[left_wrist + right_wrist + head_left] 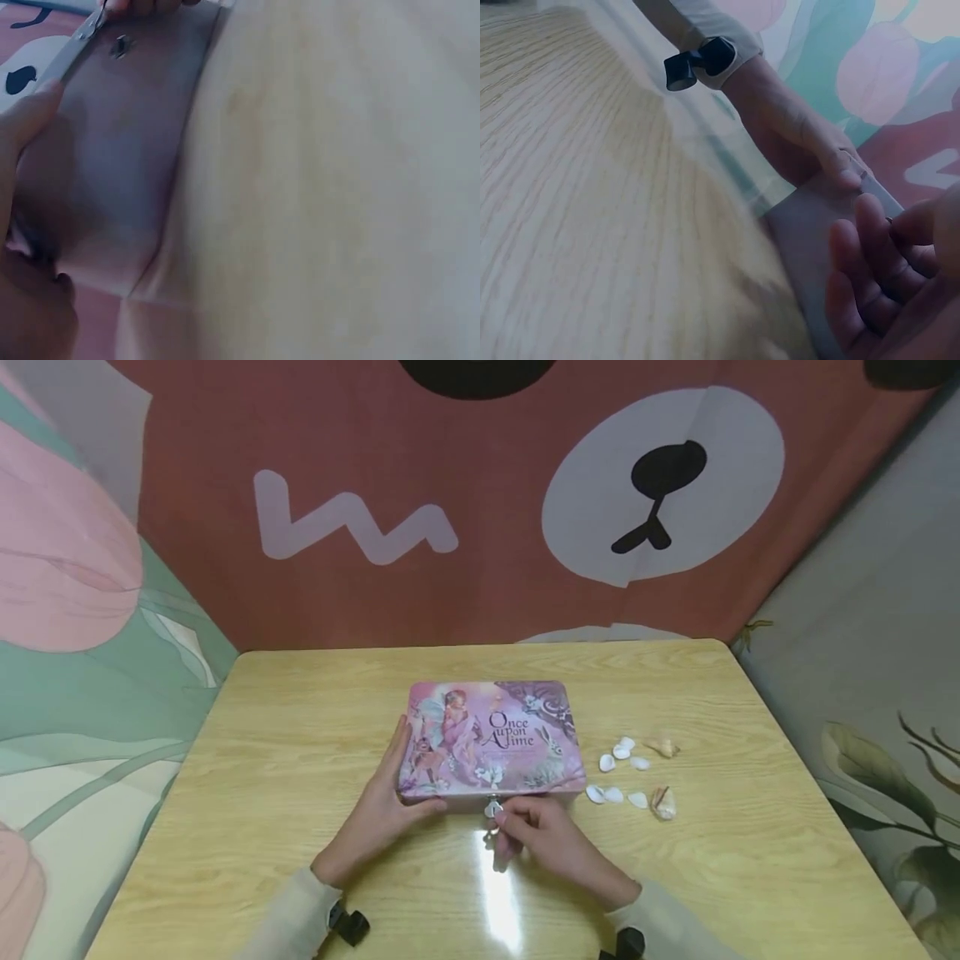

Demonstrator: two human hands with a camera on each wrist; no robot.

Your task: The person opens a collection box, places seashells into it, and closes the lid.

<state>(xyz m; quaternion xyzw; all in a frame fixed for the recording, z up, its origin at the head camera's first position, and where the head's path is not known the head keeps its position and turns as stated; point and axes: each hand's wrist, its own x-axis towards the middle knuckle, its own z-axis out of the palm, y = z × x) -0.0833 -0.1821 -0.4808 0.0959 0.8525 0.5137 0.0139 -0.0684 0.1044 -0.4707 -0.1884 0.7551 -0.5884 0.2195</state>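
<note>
A pink tin box (491, 739) with "Once upon A Time" on its lid lies on the table, lid down. My left hand (386, 806) grips its front left corner, fingers along the side and thumb at the front edge. At the middle of the front, my right hand (543, 835) pinches the small silver latch (492, 808). A metal catch (121, 46) shows on the front face in the left wrist view, below the latch. The right fingers (881, 262) are curled in the right wrist view, and they hide most of the latch there.
Right of the box lie several white shells (613, 795), with a spiral shell (664, 747) and a larger brownish shell (663, 803) beside them. The wooden table (300, 710) meets a red curtain (487, 602) with a bear print at its back edge.
</note>
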